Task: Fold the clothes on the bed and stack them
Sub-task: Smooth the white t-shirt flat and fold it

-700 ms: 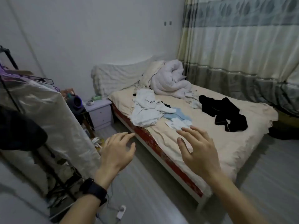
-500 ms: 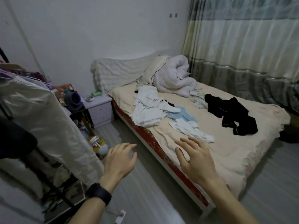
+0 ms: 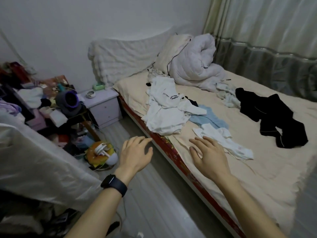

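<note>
- Left hand [image 3: 135, 153] hung over the floor, fingers loose, empty.
- Right hand [image 3: 208, 155] hovered spread over the bed [image 3: 257, 177] edge, also empty.
- White pile [image 3: 164, 110] at its 11 o'clock, black clothes [image 3: 274, 117] at 2 o'clock: all crumpled, nothing folded or stacked yet, I reckon.

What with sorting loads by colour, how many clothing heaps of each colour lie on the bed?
White: 3, the large heap, the small garment, the crumpled garment by the quilt.
Light blue garment: 1.
Black heap: 1.
Total: 5.
</note>
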Demonstrator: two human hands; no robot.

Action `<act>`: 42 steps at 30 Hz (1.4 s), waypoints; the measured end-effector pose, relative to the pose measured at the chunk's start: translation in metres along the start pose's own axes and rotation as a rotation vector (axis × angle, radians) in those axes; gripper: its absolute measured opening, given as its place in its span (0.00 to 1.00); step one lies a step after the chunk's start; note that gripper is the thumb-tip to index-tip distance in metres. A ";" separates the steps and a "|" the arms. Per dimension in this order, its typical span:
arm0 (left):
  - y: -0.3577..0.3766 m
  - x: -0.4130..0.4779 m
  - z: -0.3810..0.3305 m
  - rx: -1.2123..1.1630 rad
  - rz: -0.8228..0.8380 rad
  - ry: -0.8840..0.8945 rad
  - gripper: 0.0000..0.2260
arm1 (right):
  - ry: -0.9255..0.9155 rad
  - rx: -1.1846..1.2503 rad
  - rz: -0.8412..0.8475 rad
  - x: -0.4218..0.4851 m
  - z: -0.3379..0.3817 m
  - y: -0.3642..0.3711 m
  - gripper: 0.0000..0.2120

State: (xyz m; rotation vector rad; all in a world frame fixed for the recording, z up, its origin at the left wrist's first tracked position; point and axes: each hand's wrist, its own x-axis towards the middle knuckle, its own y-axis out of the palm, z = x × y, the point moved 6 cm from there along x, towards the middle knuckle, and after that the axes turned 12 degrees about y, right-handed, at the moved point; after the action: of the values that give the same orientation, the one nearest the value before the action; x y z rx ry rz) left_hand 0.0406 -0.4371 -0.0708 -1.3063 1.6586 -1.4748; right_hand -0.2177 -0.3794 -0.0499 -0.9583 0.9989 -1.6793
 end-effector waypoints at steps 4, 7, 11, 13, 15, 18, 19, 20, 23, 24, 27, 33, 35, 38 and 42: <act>0.024 0.068 0.039 0.000 0.055 0.020 0.20 | 0.031 0.033 0.037 0.067 0.010 0.040 0.17; 0.043 0.125 0.065 0.013 0.085 0.027 0.20 | 0.028 0.064 0.037 0.123 0.012 0.070 0.15; 0.074 0.212 0.100 0.040 0.133 0.032 0.20 | 0.066 0.074 0.055 0.209 0.007 0.115 0.16; 0.088 0.253 0.116 0.034 0.181 0.011 0.20 | 0.084 0.071 0.101 0.250 0.006 0.135 0.16; 0.104 0.291 0.131 0.033 0.252 0.009 0.21 | 0.098 0.066 0.143 0.288 0.005 0.155 0.16; 0.129 0.349 0.156 0.020 0.359 -0.004 0.20 | 0.144 0.061 0.211 0.345 0.004 0.184 0.16; 0.137 0.367 0.165 0.009 0.390 -0.014 0.20 | 0.157 0.050 0.238 0.362 0.004 0.194 0.16; 0.146 0.381 0.171 0.000 0.417 -0.018 0.20 | 0.166 0.037 0.262 0.376 0.004 0.203 0.16; 0.182 0.437 0.194 -0.031 0.517 -0.019 0.20 | 0.208 -0.011 0.350 0.429 0.004 0.239 0.17; 0.196 0.457 0.202 -0.046 0.556 -0.021 0.21 | 0.219 -0.036 0.385 0.449 0.003 0.252 0.18; 0.240 0.518 0.224 -0.073 0.688 0.015 0.22 | 0.257 -0.078 0.486 0.505 0.002 0.291 0.21; 0.321 0.660 0.265 -0.054 0.913 0.139 0.23 | 0.549 0.025 0.697 0.617 -0.019 0.367 0.23; 0.351 0.706 0.273 -0.046 0.945 0.189 0.23 | 0.647 0.061 0.752 0.652 -0.031 0.395 0.24; 0.396 0.762 0.278 -0.041 0.977 0.272 0.24 | 0.761 0.093 0.778 0.702 -0.055 0.431 0.24; 0.459 0.804 0.278 -0.039 1.012 0.373 0.28 | 0.834 0.038 0.766 0.766 -0.095 0.474 0.26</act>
State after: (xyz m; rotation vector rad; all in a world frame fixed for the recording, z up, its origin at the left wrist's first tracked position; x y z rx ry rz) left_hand -0.1469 -1.3178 -0.4219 -0.0699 2.1012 -1.0494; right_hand -0.3568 -1.2035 -0.4007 0.2356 1.5950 -1.3867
